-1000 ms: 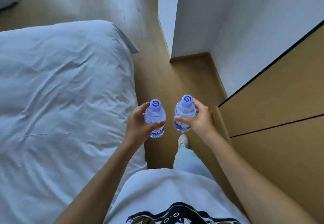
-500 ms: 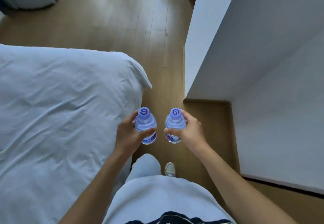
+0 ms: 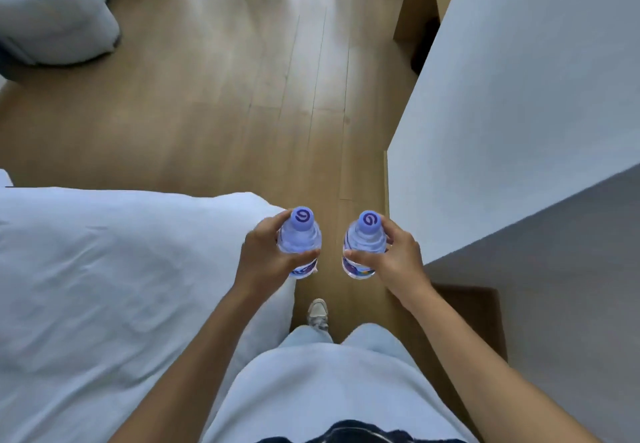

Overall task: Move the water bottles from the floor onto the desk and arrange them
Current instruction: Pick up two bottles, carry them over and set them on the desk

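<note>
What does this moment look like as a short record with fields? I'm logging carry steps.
left hand: left hand grips left bottle, upright, cap on
right hand: right hand grips right bottle, upright, cap on
bottles: side by side, apart, held above the wooden floor
surroundings: bed to the left, white wall to the right
desk: not clearly in view

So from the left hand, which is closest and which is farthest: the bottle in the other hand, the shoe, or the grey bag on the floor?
Measured from the left hand, in the head view:
1. Bottle in the right hand, just across to the right.
2. Shoe, below, on the floor.
3. Grey bag, far off at the upper left.
</note>
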A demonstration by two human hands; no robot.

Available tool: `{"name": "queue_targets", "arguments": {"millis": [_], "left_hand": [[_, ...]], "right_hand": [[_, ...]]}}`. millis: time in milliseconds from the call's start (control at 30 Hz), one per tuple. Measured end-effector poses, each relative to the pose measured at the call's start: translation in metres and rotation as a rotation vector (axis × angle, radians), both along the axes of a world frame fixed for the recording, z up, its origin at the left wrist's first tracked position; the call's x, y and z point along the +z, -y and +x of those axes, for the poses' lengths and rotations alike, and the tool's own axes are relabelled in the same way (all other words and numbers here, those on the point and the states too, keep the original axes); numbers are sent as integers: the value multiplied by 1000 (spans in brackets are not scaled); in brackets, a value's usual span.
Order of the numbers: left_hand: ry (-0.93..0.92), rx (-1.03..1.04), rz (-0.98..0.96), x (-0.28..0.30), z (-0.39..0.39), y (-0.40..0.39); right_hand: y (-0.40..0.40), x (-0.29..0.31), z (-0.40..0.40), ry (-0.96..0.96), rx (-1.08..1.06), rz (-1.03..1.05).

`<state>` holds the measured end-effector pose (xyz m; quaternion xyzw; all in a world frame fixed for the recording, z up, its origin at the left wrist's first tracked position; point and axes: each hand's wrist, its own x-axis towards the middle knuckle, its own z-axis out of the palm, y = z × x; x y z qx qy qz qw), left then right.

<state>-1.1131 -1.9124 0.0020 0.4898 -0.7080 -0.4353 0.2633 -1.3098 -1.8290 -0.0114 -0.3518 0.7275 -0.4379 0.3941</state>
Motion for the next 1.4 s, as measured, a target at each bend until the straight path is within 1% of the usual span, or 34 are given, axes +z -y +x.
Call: {"name": "queue_targets", "arguments": {"millis": [167, 333, 500, 600, 700, 867, 1033, 1133, 1267, 1400], "left_hand": [[-37, -12, 80, 5, -39, 119], [-87, 59, 175, -4, -88, 242], [-30, 68, 153, -5, -148, 370], [-27, 72, 146, 3, -184, 446], [-39, 78, 180, 9, -215, 516], [-44, 96, 177, 10, -267, 631], [-37, 25, 163, 8, -324, 755], [-15, -53, 127, 12, -362, 831], [10, -142, 127, 20, -420, 925], [20, -244, 113, 28, -495, 1003]], "right_hand": [[116, 9, -38, -13, -22, -5], [239, 1, -85, 22, -48, 6], [373, -2, -142, 73, -12, -11], [453, 8, -179, 83, -7, -24], [524, 18, -211, 84, 41, -32], [637, 24, -267, 70, 35, -23], [749, 19, -319, 81, -45, -5], [816, 22, -351, 84, -107, -10], [889, 27, -399, 93, -210, -51], [949, 32, -458, 53, -277, -71]]}}
